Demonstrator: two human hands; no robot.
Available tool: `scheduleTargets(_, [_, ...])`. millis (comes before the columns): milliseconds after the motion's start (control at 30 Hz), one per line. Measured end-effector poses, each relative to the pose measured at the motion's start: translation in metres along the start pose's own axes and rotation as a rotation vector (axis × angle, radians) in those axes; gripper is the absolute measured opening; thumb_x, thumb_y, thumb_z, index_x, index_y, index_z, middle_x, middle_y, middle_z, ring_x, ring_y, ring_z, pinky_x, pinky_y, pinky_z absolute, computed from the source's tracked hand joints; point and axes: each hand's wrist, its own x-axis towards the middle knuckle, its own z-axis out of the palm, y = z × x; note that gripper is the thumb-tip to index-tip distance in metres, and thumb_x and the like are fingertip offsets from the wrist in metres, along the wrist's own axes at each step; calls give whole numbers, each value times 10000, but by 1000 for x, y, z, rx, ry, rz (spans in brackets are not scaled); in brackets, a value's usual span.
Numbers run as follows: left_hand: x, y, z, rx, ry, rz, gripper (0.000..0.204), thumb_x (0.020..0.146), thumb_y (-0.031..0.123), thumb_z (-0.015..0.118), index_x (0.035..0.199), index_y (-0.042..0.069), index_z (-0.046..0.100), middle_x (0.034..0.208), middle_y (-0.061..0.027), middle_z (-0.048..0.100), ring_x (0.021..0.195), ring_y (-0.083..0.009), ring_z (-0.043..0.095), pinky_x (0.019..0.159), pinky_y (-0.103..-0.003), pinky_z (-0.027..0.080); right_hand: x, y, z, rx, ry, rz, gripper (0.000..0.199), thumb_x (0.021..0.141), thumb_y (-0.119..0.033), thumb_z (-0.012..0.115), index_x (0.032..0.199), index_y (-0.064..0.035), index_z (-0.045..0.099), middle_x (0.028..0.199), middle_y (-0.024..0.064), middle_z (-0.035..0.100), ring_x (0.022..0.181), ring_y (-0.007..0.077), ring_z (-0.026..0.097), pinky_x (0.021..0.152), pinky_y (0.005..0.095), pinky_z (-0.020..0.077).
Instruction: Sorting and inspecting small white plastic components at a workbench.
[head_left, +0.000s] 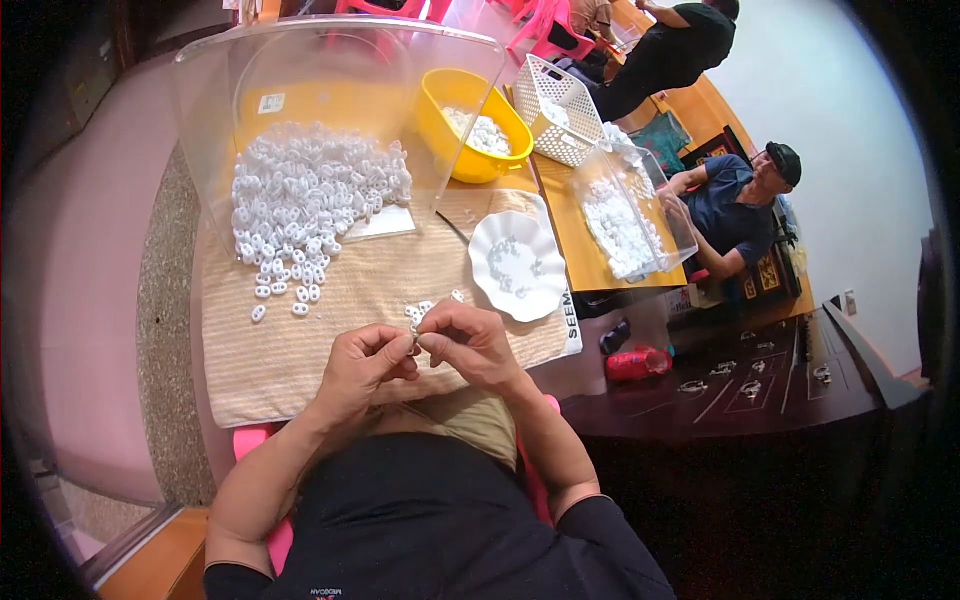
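The wide camera on my head looks steeply down and forward, so my black shirt (420, 510) fills the bottom edge, with my left hand (366, 362) and right hand (468, 345) close by, just below the middle. Past them it takes in the towel (265, 350) and, farther off at upper right, a person in a cap (735, 205), while the floor (90, 300) and wall (850, 150) reach toward its dark, rounded rim.

L hand (372, 362) & R hand (470, 345) meet just below frame ctr, each w/ thumb & index pinched, tips close tog., other fingers curled. L forearm (290, 440) slants up from lower L, R forearm (552, 437) from lower ctr-R.
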Motion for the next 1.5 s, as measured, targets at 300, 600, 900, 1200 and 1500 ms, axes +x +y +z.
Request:
scheduleTargets(300, [0,0,0,223,28,137,207,929,190,630,964,-15,640,776,-41,645,702,-83,602,652,-219,498,0,3,8,141,34,60,94,894,-60,643,924,29,645,843,50,625,701,89,616,600,230,539])
scheduleTargets(600, [-4,-1,3,512,133,367,208,945,200,602,908,-5,614,773,-28,608,709,-82,563,646,-234,458,2,10,18,247,60,114,140,910,-64,625,960,68,630,875,87,638,716,133,646,645,250,554])
scheduleTargets(900, [-5,-2,5,637,169,522,159,924,143,611,886,-11,600,806,-66,575,701,-119,540,629,-254,446,1,16,20,289,89,213,192,922,-156,637,896,35,631,756,41,628,653,95,604,594,238,525])
scheduleTargets(1200, [-4,0,5,627,203,469,141,924,124,602,876,-8,595,790,-52,567,710,-107,542,632,-249,448,3,21,20,290,69,204,178,941,-133,602,958,44,600,842,59,633,722,122,643,687,257,557])
scheduleTargets(1500, [-2,-5,0,456,212,375,142,938,136,591,905,-2,591,765,-11,580,704,-64,537,646,-218,446,1,25,30,163,112,116,112,933,-78,592,966,28,590,808,28,610,697,79,601,618,219,505])
